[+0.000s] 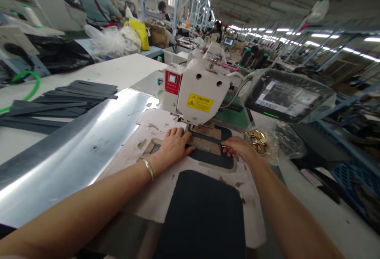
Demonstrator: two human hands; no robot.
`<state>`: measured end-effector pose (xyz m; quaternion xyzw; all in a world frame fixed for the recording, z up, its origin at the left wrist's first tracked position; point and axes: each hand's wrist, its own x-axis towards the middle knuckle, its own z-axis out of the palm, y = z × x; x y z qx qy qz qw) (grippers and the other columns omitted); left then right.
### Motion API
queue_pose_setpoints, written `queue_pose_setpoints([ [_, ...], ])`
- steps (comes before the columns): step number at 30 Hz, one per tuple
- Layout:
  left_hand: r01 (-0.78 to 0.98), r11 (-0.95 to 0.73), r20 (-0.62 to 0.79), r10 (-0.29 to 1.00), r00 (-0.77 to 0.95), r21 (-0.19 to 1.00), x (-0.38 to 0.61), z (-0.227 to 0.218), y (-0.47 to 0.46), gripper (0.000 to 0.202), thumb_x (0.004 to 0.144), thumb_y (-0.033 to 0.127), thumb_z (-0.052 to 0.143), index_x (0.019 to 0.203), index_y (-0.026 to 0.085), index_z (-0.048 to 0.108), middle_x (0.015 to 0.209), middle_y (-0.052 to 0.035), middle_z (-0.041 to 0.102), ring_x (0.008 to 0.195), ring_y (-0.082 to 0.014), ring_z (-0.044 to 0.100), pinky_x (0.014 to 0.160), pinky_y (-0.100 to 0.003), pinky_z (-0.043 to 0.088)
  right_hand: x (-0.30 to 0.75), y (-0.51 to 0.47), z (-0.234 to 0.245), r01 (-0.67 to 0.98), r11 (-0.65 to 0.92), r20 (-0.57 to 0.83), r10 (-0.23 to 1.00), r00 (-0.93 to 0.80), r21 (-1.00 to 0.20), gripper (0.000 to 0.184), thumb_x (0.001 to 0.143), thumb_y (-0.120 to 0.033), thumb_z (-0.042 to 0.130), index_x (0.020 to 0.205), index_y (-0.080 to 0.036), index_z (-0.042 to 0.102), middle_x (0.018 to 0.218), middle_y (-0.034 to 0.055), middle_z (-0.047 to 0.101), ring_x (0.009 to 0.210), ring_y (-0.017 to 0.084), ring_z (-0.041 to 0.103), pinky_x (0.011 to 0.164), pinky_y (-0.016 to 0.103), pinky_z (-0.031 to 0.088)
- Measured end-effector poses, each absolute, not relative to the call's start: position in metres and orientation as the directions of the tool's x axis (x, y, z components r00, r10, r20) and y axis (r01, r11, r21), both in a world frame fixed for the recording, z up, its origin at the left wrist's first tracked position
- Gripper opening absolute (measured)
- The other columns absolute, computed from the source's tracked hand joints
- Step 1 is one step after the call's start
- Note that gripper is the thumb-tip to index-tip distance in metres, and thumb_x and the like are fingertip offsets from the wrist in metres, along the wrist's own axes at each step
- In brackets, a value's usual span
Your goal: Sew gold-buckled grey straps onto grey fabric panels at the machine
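At the head of a sewing machine (204,88), my left hand (173,146) lies on the pale sewing template (160,207), fingers spread and thumb apart. Its fingertips rest by the left end of a dark strip (204,138) lying across the template's window under the machine head. On the strip's right end, my right hand (237,148) pinches a small gold-coloured metal buckle (223,144), partly hidden by the fingers. A dark panel (204,215) with rounded corners extends from the template toward me, and dark material also shows in the window.
An open plastic bag of gold-coloured metal buckles (257,141) sits right of my right hand. Behind it stands a control screen (285,96). Several dark strips (59,102) lie on the left, beyond a shiny metal plate (89,144). A person (97,3) works at the back left.
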<state>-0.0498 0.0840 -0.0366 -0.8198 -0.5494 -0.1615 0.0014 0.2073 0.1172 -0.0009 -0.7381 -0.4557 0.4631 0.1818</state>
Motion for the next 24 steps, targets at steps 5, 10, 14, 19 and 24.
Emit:
queue_pose_setpoints([
  [5, 0.902, -0.402, 0.268, 0.896, 0.353, 0.156, -0.066, -0.035, 0.087, 0.047, 0.088, 0.054, 0.055, 0.121, 0.022, 0.058, 0.114, -0.0116, 0.056, 0.109, -0.0297, 0.048, 0.099, -0.045, 0.035, 0.189, 0.12, -0.002, 0.538, -0.484, -0.489, 0.86, 0.145, -0.691, 0.021, 0.089, -0.014, 0.056, 0.069, -0.014, 0.053, 0.047, -0.0002, 0.06, 0.03, 0.006, 0.045, 0.031, 0.016, 0.021],
  [10, 0.907, -0.4, 0.277, 0.893, 0.354, 0.13, -0.088, -0.036, 0.089, 0.047, 0.088, 0.056, 0.055, 0.119, 0.022, 0.058, 0.113, -0.0103, 0.057, 0.11, -0.0294, 0.048, 0.102, -0.046, 0.032, 0.166, 0.123, -0.005, 0.566, -0.469, -0.468, 0.869, 0.158, -0.678, 0.023, 0.089, -0.013, 0.055, 0.066, -0.014, 0.053, 0.046, -0.0016, 0.058, 0.028, 0.005, 0.042, 0.031, 0.016, 0.02],
  [14, 0.915, -0.383, 0.269, 0.902, 0.339, 0.131, -0.104, -0.037, 0.092, 0.049, 0.087, 0.06, 0.054, 0.119, 0.023, 0.058, 0.113, -0.0098, 0.056, 0.11, -0.0294, 0.048, 0.103, -0.047, 0.03, 0.15, 0.129, -0.007, 0.564, -0.463, -0.468, 0.871, 0.147, -0.684, 0.021, 0.089, -0.014, 0.055, 0.068, -0.015, 0.054, 0.046, -0.0016, 0.058, 0.028, 0.006, 0.043, 0.031, 0.017, 0.021],
  [19, 0.917, -0.371, 0.243, 0.912, 0.33, 0.146, -0.124, -0.036, 0.096, 0.052, 0.087, 0.06, 0.053, 0.121, 0.022, 0.057, 0.117, -0.0114, 0.056, 0.111, -0.0315, 0.047, 0.104, -0.05, 0.028, 0.129, 0.134, -0.006, 0.563, -0.473, -0.491, 0.861, 0.133, -0.677, 0.021, 0.089, -0.014, 0.055, 0.068, -0.014, 0.054, 0.044, -0.002, 0.057, 0.028, 0.006, 0.043, 0.03, 0.017, 0.022],
  [24, 0.925, -0.354, 0.229, 0.92, 0.318, 0.139, -0.145, -0.035, 0.098, 0.054, 0.087, 0.062, 0.052, 0.122, 0.021, 0.056, 0.12, -0.0118, 0.056, 0.114, -0.0325, 0.047, 0.106, -0.051, 0.026, 0.107, 0.137, -0.007, 0.561, -0.464, -0.499, 0.861, 0.102, -0.686, 0.017, 0.088, -0.015, 0.058, 0.071, -0.014, 0.056, 0.045, -0.0022, 0.058, 0.029, 0.006, 0.045, 0.03, 0.016, 0.025],
])
